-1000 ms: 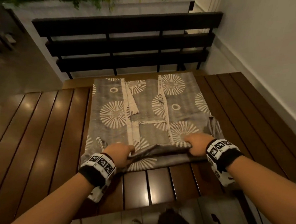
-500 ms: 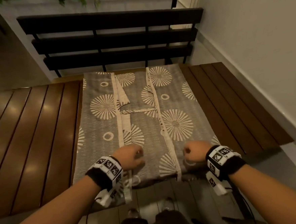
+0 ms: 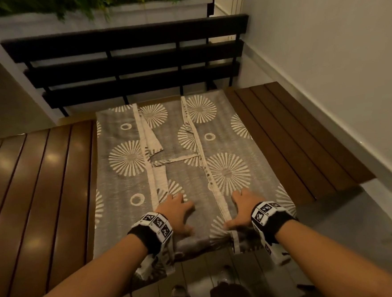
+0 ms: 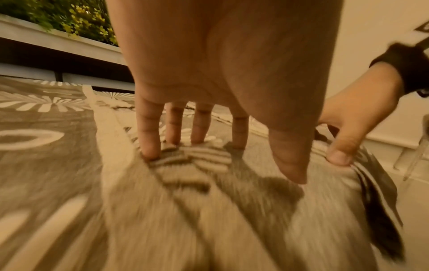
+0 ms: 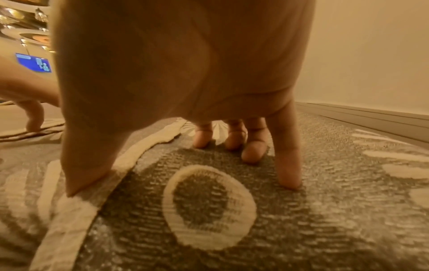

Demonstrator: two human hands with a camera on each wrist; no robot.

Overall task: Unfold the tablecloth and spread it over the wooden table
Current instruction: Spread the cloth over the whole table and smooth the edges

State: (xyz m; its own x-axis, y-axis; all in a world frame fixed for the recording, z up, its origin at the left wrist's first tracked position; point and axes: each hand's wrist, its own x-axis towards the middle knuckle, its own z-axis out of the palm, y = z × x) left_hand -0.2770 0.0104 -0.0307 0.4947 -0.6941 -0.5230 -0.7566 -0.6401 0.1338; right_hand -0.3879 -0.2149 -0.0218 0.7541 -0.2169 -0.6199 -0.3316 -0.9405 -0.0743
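Risk: my left hand [image 3: 177, 213] and right hand [image 3: 242, 211], fingers spread flat on the cloth [image 3: 123, 183]; near edge overhangs the table [image 3: 37, 182], may slide off.

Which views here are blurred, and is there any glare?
Head view: mostly sharp, dim warm light, lamp reflections glaring off the wooden table. Left wrist view: heavy motion smear across the near tablecloth, left hand fairly crisp. Right wrist view: weave readable, right hand close and soft.
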